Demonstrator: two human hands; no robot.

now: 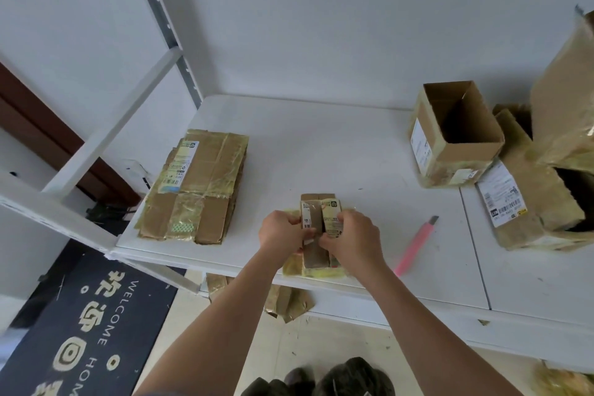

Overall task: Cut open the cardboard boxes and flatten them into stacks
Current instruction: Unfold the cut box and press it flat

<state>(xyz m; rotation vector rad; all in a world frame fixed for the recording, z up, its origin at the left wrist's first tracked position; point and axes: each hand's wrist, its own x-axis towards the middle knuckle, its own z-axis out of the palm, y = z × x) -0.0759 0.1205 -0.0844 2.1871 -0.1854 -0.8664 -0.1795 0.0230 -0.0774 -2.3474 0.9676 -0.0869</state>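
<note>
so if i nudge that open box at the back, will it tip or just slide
The open box looks empty, so probably light and apt to slide. It stands tall and already leans, so a high push may tip it. Its tape-wrapped base may drag on the table.

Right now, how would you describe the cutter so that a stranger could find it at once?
Look at the white table, just to the right of the right hand. The cutter lies there flat and untouched, between that hand and the labelled boxes. It alone is slim and pink, with a grey tip; everything near it is brown cardboard.
</note>
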